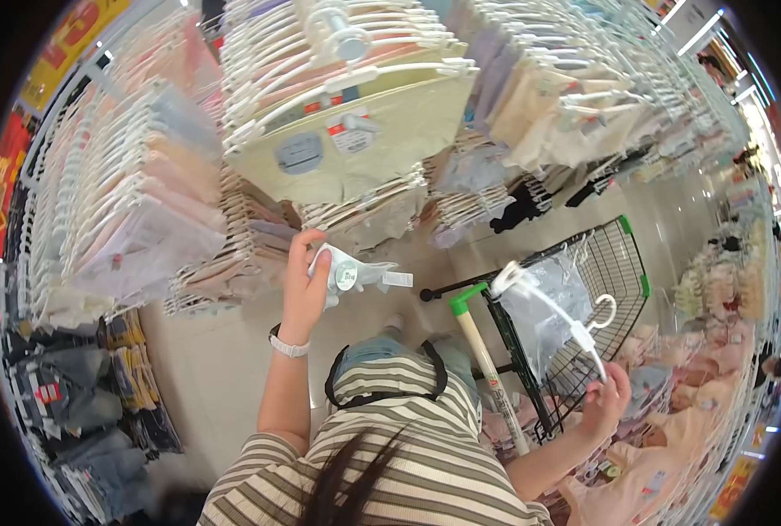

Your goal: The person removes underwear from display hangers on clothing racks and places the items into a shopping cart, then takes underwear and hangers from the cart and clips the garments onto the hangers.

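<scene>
Before my torso, my left hand is closed on a small, pale, bunched garment with a round sticker and a white tag hanging off its right side. The garment's exact kind cannot be made out. Off to the right, my right hand grips one end of a bare white clothes hanger, its hook pointing right. Behind the hanger is the black mesh shopping cart with green corners. A clear plastic bag with pale contents lies inside it.
Racks of underwear on white hangers stand ahead, with a pale yellow pair at the front. Folded jeans are stacked at left. Peach bras hang at right, close to my right arm. The cart's handle is beside my waist.
</scene>
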A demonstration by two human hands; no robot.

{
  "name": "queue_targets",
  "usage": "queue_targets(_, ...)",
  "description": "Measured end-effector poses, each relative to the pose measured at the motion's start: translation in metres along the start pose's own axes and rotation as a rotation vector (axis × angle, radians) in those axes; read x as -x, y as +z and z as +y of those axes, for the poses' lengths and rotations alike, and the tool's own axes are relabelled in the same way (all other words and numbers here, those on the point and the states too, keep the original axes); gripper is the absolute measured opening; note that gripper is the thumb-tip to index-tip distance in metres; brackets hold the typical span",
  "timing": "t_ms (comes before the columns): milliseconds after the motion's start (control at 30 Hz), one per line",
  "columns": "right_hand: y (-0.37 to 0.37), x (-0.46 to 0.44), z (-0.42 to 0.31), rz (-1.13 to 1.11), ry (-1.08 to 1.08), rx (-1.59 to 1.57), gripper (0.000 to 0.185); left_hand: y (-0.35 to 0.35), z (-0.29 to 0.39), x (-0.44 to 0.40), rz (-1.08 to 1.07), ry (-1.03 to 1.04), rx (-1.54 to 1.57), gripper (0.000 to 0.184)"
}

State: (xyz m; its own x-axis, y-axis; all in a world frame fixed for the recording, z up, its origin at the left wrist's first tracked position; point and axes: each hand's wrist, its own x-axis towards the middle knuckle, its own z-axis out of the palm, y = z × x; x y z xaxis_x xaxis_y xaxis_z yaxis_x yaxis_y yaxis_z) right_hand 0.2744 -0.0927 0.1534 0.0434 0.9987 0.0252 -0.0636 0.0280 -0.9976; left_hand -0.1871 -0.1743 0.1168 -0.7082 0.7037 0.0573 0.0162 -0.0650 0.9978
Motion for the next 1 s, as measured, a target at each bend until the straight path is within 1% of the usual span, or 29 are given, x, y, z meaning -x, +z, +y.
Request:
queue_targets(33, 0.012, 0.006, 0.016, 0.038, -0.040, -0.072, 0.033, 0.001, -0.004, -0.001, -0.066, 0.068, -0.037, 0.012)
queue_targets(67, 0.033, 0.011, 0.017, -0.044, -0.012, -0.115, 0.034, 0.000, -0.010, -0.001, -0.130, 0.136, -0.074, 0.013)
queue_targets(100, 0.048, 0.015, 0.025, -0.046, 0.079, -0.144, 0.037, 0.000, -0.014, -0.001, -0.192, 0.205, -0.112, 0.013)
queue_targets(133, 0.064, 0.018, 0.034, -0.071, 0.088, -0.206, 0.038, 0.001, -0.012, 0.000, -0.265, 0.166, -0.065, 0.014)
queue_targets(167, 0.070, 0.019, 0.045, -0.169, 0.135, -0.276, 0.038, 0.003, -0.007, 0.002, -0.334, 0.125, -0.018, 0.014)
queue_targets(200, 0.081, 0.022, 0.048, -0.208, 0.152, -0.316, 0.035, 0.003, -0.003, 0.006, -0.401, 0.081, 0.026, 0.015)
queue_targets(233, 0.088, 0.024, 0.054, -0.252, 0.162, -0.371, 0.034, 0.004, -0.001, 0.012, -0.412, 0.032, 0.112, 0.016)
queue_targets(300, 0.095, 0.028, 0.060, -0.321, 0.192, -0.422, 0.031, 0.009, 0.004, 0.025, -0.433, -0.060, 0.285, 0.017)
queue_targets(400, 0.091, 0.027, 0.060, -0.411, 0.223, -0.385, 0.030, 0.022, 0.020, 0.052, -0.334, -0.058, 0.457, 0.019)
queue_targets(500, 0.079, 0.021, 0.058, -0.497, 0.246, -0.309, 0.027, 0.030, 0.030, 0.076, -0.271, -0.022, 0.314, 0.020)
queue_targets(600, 0.063, 0.019, 0.056, -0.511, 0.270, -0.255, 0.028, 0.031, 0.036, 0.102, -0.233, 0.124, 0.046, 0.020)
queue_targets(633, 0.054, 0.017, 0.058, -0.555, 0.276, -0.243, 0.025, 0.033, 0.040, 0.108, -0.206, 0.167, -0.001, 0.020)
queue_targets(733, 0.058, 0.022, 0.046, -0.407, 0.072, 0.015, 0.021, 0.042, 0.050, 0.130, -0.156, 0.256, -0.144, 0.019)
queue_targets(767, 0.056, 0.023, 0.048, -0.316, -0.025, 0.209, 0.022, 0.043, 0.053, 0.136, -0.156, 0.266, -0.196, 0.018)
queue_targets(867, 0.068, 0.032, 0.030, -0.388, -0.224, 0.160, 0.024, 0.049, 0.064, 0.158, -0.217, 0.294, -0.382, 0.015)
queue_targets(900, 0.079, 0.037, 0.018, -0.491, -0.281, 0.152, 0.025, 0.052, 0.066, 0.166, -0.250, 0.300, -0.448, 0.015)
queue_targets(1000, 0.115, 0.057, -0.016, -0.763, -0.432, 0.147, 0.026, 0.062, 0.066, 0.187, -0.330, 0.322, -0.458, 0.013)
